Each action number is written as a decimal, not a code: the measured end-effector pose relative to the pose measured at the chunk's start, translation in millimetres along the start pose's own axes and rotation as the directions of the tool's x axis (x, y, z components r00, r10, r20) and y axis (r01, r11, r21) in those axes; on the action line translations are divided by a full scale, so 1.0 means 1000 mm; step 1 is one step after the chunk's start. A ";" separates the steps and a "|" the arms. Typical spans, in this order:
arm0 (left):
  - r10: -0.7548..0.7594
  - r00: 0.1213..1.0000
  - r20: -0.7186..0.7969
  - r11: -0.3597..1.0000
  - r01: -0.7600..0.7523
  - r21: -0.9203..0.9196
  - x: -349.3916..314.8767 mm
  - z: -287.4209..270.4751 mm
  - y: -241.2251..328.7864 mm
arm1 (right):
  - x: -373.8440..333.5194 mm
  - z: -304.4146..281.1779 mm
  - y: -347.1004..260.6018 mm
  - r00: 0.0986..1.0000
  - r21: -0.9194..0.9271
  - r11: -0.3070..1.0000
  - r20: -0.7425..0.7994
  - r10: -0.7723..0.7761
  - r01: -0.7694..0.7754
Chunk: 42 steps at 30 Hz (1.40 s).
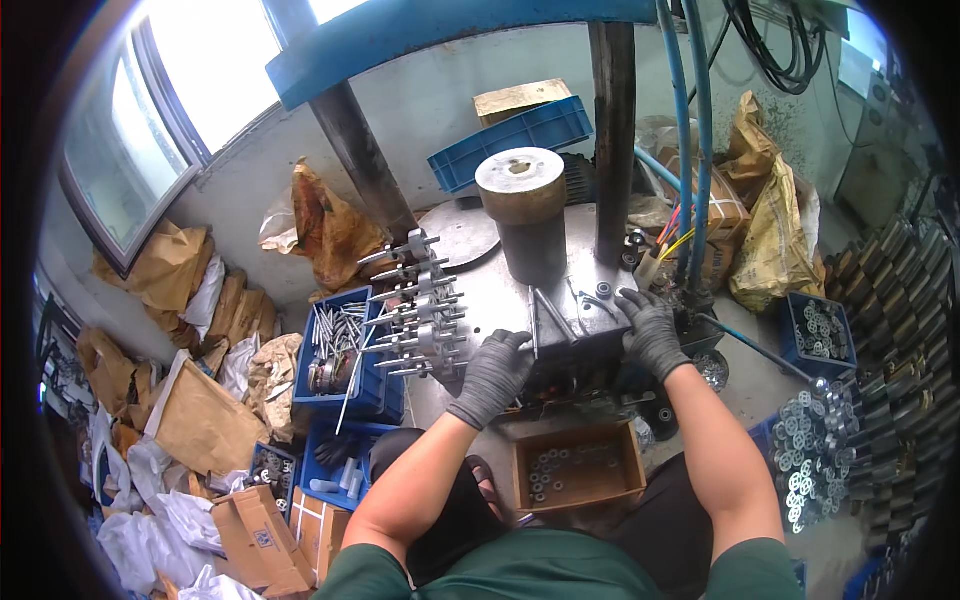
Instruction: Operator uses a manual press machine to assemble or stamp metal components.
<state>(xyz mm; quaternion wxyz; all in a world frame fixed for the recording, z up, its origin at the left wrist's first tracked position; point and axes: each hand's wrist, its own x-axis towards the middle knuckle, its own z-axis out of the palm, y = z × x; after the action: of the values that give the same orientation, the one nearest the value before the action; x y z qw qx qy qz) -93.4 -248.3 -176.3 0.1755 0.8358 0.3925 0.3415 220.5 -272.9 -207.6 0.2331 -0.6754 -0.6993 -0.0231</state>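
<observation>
Currently, centre frame: my gloved left hand (pixel 493 372) and right hand (pixel 650 333) lie flat, clasping nothing, flanking a steel block (pixel 565 330) on the counter (pixel 480 300); block's long axis runs away from me, right hand nearer.

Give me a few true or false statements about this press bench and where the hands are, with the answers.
1. Both hands wear grey gloves. True: left hand, right hand.
2. The right hand holds a hammer. False: it rests flat on the metal plate.
3. A brass-coloured cylinder stands upright on the plate. True.
4. The cardboard box below the plate holds bananas. False: it holds small metal rings.
5. Finished shaft parts are stacked left of the left hand. True.
</observation>
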 end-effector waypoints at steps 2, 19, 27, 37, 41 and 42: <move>-0.092 0.991 0.100 0.972 0.068 0.227 -0.003 0.011 0.000 | -0.001 0.006 -0.009 1.000 -0.093 0.996 0.016 -0.008 0.010; 0.021 0.981 -0.193 1.000 -0.025 -0.016 0.010 -0.007 0.006 | -0.006 0.003 0.003 0.979 0.099 0.995 -0.198 0.044 -0.024; -0.130 0.938 -0.323 0.844 -0.066 -0.532 -0.004 -0.014 0.035 | -0.031 -0.019 -0.052 0.800 0.911 -0.012 0.368 0.474 -0.412; -0.223 0.916 0.333 0.023 0.346 -0.938 -0.007 0.049 0.066 | -0.044 -0.015 -0.080 0.746 0.612 -0.737 0.625 0.230 -0.286; -0.059 0.830 0.554 0.065 0.557 -0.828 -0.022 0.065 0.069 | -0.050 -0.017 -0.084 0.652 0.709 -0.610 0.655 0.383 -0.353; -0.055 0.838 0.542 0.122 0.545 -0.830 -0.022 0.067 0.069 | -0.051 -0.018 -0.084 0.621 0.710 -0.599 0.669 0.409 -0.370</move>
<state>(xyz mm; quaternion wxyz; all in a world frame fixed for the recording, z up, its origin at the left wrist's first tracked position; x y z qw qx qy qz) -19.3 -310.5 -194.8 0.8000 0.4792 0.2080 0.2950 144.6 -334.3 -186.0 0.6506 -0.4244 -0.0344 0.6288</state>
